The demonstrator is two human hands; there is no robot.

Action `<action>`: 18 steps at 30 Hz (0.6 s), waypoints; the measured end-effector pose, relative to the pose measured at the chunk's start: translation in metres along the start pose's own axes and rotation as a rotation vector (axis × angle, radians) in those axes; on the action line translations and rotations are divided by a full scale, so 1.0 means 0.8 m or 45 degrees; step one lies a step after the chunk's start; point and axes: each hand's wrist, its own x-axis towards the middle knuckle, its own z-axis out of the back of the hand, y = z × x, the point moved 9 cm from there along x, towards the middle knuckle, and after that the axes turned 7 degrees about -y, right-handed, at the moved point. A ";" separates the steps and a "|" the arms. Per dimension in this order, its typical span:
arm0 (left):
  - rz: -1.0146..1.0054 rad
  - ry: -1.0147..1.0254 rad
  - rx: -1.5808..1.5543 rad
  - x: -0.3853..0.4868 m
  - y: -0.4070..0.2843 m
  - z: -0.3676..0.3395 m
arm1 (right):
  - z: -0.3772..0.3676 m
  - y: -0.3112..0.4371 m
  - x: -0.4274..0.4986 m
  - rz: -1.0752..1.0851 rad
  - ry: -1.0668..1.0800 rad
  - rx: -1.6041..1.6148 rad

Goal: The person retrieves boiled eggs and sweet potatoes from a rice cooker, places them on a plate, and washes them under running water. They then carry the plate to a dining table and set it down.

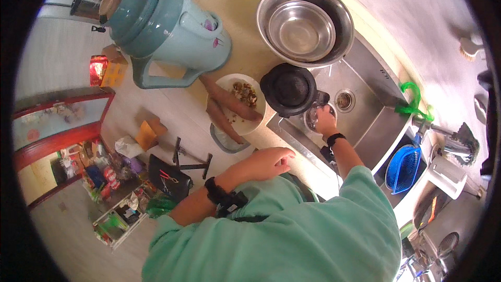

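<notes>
My right hand (pixel 325 120) reaches into a small round bowl (pixel 310 119) at the near edge of the steel sink (pixel 362 86); its fingertips are partly hidden, so a grip cannot be made out. Beside that bowl sits a black round vessel with a handle (pixel 289 89), over the sink's left edge. My left hand (pixel 274 162) hovers before my body near the counter edge, fingers loosely bent, holding nothing. Left of the black vessel, a white plate (pixel 250 126) carries two long brown root-like pieces (pixel 231 102) and a heap of small chopped brown bits (pixel 244 93).
A large pale-blue thermos jug (pixel 172 31) stands at the upper left. Nested steel basins (pixel 301 31) rest at the sink's far left corner. A blue plastic basket (pixel 402 168) lies right of the sink, near a green plastic strip (pixel 413 100). A grey-rimmed tray (pixel 227 145) is partly under the plate.
</notes>
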 end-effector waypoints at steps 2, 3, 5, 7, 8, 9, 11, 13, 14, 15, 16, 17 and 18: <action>-0.015 -0.014 0.011 0.001 0.000 0.003 | 0.007 -0.019 -0.001 -0.201 -0.123 0.026; -0.020 -0.015 0.024 0.002 0.000 0.004 | 0.004 -0.018 -0.001 -0.188 -0.112 0.140; -0.037 -0.020 0.047 0.005 -0.002 0.004 | -0.001 -0.017 0.000 -0.206 -0.133 0.256; -0.060 -0.033 0.074 0.007 -0.004 0.005 | -0.010 -0.017 0.000 -0.157 -0.061 0.248; -0.085 -0.118 0.086 0.009 -0.006 0.014 | -0.013 -0.014 0.003 -0.094 -0.029 0.223; -0.110 -0.201 0.099 0.010 -0.007 0.025 | -0.018 -0.016 0.004 -0.073 0.027 0.172; -0.144 -0.439 0.123 0.012 -0.006 0.058 | -0.011 -0.040 0.007 -0.298 -0.076 0.146; -0.173 -0.807 0.184 0.008 0.001 0.118 | -0.014 -0.043 0.005 -0.323 -0.081 0.121; -0.191 -1.018 0.232 0.003 0.003 0.151 | -0.018 -0.032 0.005 -0.214 -0.047 0.124; -0.123 -1.086 0.378 0.003 0.011 0.176 | -0.028 -0.022 0.003 -0.118 0.047 0.100; -0.067 -1.163 0.532 0.000 0.016 0.198 | -0.031 -0.009 0.003 0.015 0.077 0.117; -0.064 -1.164 0.695 0.001 0.015 0.208 | -0.022 -0.015 0.003 -0.063 -0.031 0.107; -0.077 -1.172 0.867 0.002 0.012 0.215 | -0.019 -0.025 0.003 -0.188 -0.062 0.063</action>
